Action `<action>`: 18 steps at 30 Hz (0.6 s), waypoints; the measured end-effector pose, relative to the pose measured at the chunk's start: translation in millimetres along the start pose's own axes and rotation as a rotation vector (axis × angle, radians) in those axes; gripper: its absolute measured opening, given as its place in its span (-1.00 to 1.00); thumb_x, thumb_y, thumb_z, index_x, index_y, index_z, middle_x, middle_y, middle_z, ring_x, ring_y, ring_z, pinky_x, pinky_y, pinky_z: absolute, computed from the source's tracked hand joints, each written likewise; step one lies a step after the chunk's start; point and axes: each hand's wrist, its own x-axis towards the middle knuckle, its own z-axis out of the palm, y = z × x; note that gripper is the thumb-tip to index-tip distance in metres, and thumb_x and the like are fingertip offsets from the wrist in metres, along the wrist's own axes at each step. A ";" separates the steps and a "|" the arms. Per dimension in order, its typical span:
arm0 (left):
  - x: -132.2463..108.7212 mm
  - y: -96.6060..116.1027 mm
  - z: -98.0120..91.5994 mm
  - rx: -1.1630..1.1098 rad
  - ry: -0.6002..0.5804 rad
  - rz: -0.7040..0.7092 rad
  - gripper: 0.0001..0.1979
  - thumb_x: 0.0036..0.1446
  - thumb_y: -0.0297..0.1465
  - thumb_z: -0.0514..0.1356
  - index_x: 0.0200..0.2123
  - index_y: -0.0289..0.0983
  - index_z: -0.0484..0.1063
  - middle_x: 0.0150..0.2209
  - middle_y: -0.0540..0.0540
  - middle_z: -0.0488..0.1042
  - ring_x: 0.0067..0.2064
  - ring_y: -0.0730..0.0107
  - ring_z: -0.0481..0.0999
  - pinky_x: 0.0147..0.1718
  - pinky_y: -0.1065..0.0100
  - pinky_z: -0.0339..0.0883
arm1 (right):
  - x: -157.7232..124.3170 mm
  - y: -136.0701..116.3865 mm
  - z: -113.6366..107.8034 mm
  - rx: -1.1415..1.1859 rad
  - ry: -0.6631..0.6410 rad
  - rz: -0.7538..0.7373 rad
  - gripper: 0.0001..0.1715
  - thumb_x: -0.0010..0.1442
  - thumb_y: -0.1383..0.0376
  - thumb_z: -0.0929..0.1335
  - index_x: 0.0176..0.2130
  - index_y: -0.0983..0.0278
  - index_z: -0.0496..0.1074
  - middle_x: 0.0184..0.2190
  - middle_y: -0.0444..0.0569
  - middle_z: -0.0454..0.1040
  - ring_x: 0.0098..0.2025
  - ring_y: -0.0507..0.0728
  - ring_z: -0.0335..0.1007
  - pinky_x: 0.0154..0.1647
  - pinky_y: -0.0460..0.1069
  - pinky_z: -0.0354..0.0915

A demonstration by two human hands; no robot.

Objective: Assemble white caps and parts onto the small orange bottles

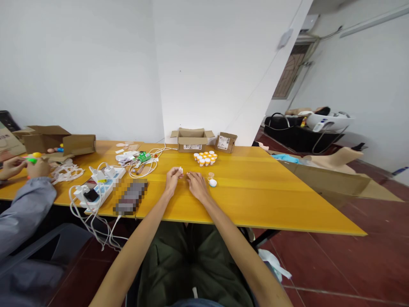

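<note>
My left hand (171,181) is closed, thumb and fingers pinching a small white piece (180,171) whose kind is too small to make out. Close by on its right, my right hand (197,186) lies low over the table with its fingers stretched forward and nothing visible in them. Just right of that hand, a round white lid or cup (212,183) rests on the table. Behind the lid is a small clear, round piece (211,175). Farther back stands a tight cluster of several small orange-and-white jars (205,158).
Two cardboard boxes, an open one (192,140) and a smaller one (226,142), stand against the wall. Leftward lie a phone (131,197), a power strip (107,187) with tangled cables, and packaging (127,157). A co-worker's hands (38,167) hold colourful pieces at far left.
</note>
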 end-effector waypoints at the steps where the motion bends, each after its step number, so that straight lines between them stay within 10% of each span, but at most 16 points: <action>1: 0.5 -0.7 -0.1 0.005 0.000 -0.001 -0.81 -0.16 -0.31 0.38 -0.53 -0.24 0.44 -0.51 0.04 0.49 -0.43 0.41 0.49 -0.33 0.37 0.38 | -0.5 -1.4 -1.1 -0.030 -0.021 -0.007 -0.63 0.24 0.46 0.27 -0.06 0.18 0.53 0.05 0.05 0.52 0.07 0.23 0.35 0.03 0.09 0.27; 18: 1.1 -6.4 -1.1 0.064 -0.056 0.020 -0.72 -0.12 -0.19 0.41 -0.45 -0.26 0.48 -0.46 -0.06 0.58 -0.40 0.32 0.55 -0.33 0.31 0.42 | -0.1 -2.4 -4.1 0.138 0.007 0.060 -0.78 0.25 0.41 0.29 -0.22 0.17 0.50 -0.25 -0.01 0.61 -0.18 0.19 0.52 -0.17 0.01 0.33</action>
